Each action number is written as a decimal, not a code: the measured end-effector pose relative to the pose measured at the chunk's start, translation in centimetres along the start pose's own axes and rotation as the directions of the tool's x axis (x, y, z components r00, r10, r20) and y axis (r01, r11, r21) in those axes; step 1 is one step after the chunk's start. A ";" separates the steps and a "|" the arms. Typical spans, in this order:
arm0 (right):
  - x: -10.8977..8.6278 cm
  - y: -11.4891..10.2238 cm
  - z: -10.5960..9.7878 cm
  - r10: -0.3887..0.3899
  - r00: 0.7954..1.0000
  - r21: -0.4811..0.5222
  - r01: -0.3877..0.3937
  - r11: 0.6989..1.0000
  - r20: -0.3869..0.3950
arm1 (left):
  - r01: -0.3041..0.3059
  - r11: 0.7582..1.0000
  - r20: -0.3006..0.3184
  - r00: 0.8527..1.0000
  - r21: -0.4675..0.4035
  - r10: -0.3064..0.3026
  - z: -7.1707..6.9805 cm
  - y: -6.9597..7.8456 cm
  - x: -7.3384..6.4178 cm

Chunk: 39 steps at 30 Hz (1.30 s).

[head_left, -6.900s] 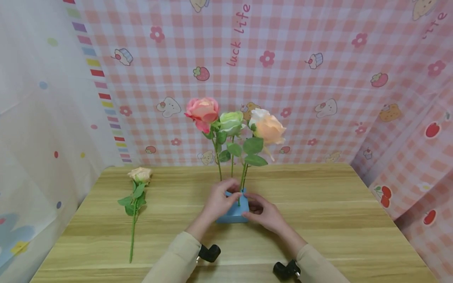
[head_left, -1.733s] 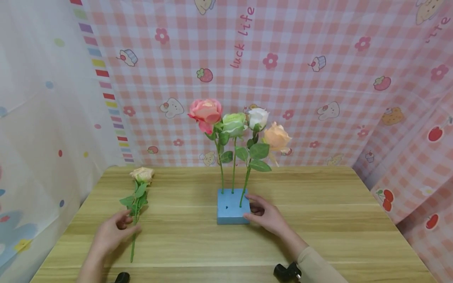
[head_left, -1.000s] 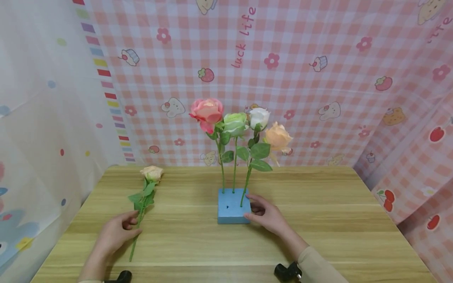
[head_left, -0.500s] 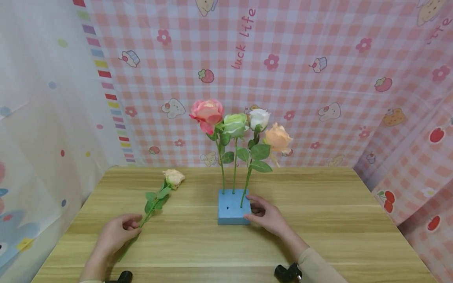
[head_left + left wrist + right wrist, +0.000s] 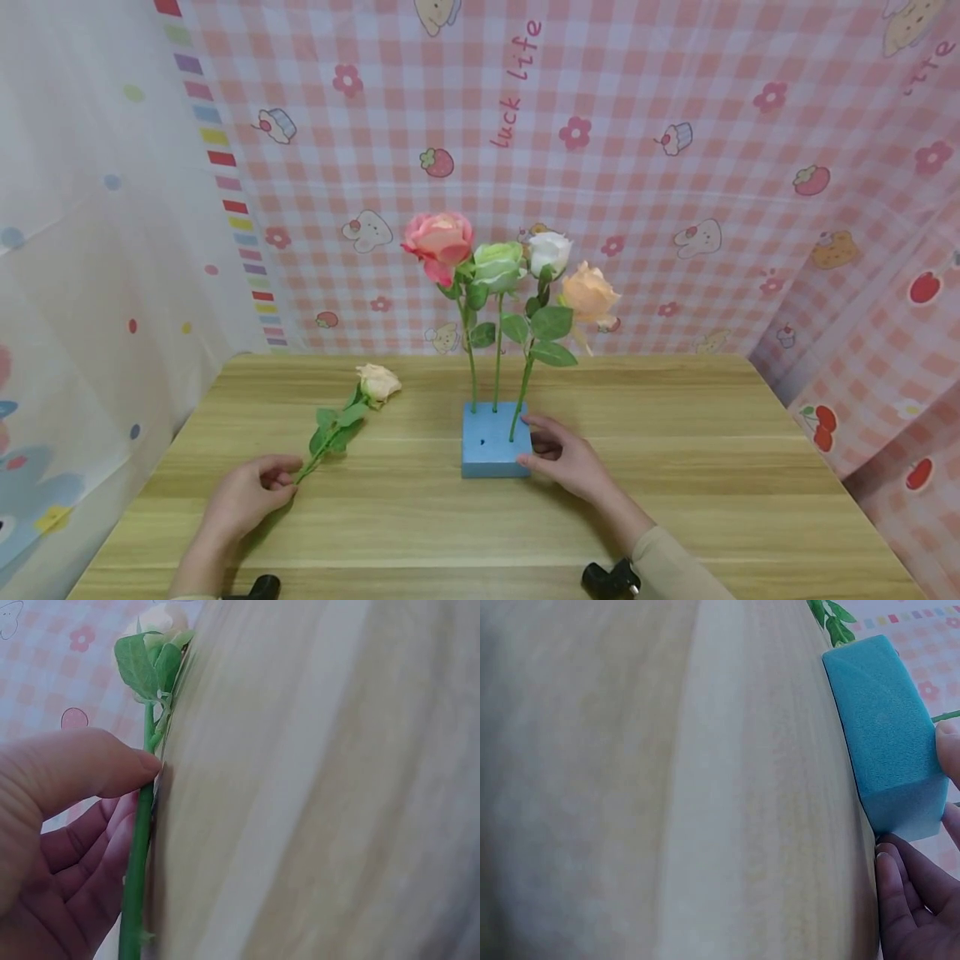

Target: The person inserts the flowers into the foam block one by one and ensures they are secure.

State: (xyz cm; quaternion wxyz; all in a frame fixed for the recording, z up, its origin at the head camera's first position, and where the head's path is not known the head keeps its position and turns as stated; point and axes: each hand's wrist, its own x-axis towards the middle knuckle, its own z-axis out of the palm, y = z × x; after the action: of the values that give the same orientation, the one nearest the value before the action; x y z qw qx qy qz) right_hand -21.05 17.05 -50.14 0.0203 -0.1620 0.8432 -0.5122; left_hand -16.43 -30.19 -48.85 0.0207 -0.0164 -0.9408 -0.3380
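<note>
My left hand [image 5: 247,498] pinches the lower stem of a cream artificial rose [image 5: 380,383], whose bloom points away to the right, low over the table. In the left wrist view the thumb lies across the rose stem [image 5: 135,874], with curled fingers behind. My right hand [image 5: 573,462] holds the right side of a blue block [image 5: 495,467], thumb at the front corner and a finger at the back. Standing in the block are a pink rose [image 5: 440,242], a green rose [image 5: 498,267], a white rose [image 5: 550,252] and a peach rose [image 5: 588,292]. A small hole shows at its front left.
The wooden table [image 5: 675,500] runs back to a pink checked cloth [image 5: 637,192]. A white dotted curtain [image 5: 90,275] hangs at the left, and more patterned cloth [image 5: 877,367] at the right. A black wrist device [image 5: 609,577] sits on the right forearm.
Earlier my left hand was at the block, then went to the cream rose lying at the left. It now pinches the stem, and the bloom has swung right. The right hand stays at the block.
</note>
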 end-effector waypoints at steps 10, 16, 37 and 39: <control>-0.1 0.2 0.0 0.005 1.000 0.000 -0.005 1.000 0.006 | 0.017 1.000 0.026 1.000 -0.017 -0.016 -0.5 0.5 0.0; -0.1 0.2 0.0 0.003 1.000 0.002 -0.003 1.000 0.009 | 0.026 0.997 0.052 0.998 -0.068 -0.023 -0.7 0.6 0.1; -0.2 -0.2 0.0 0.016 1.000 0.006 -0.016 1.000 -0.002 | -0.057 0.978 0.134 0.987 -0.200 0.085 0.0 0.8 0.7; -0.2 -0.2 -0.1 0.016 1.000 0.007 -0.016 1.000 -0.004 | -0.059 0.976 0.144 0.985 -0.209 0.091 0.1 0.9 0.9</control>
State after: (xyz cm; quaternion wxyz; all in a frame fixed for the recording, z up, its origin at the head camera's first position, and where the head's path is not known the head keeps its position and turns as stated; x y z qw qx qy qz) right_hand -20.86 17.07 -49.96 0.0232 -0.1543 0.8427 -0.5152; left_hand -17.25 -29.38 -48.28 -0.0402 -0.0798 -0.8987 -0.4294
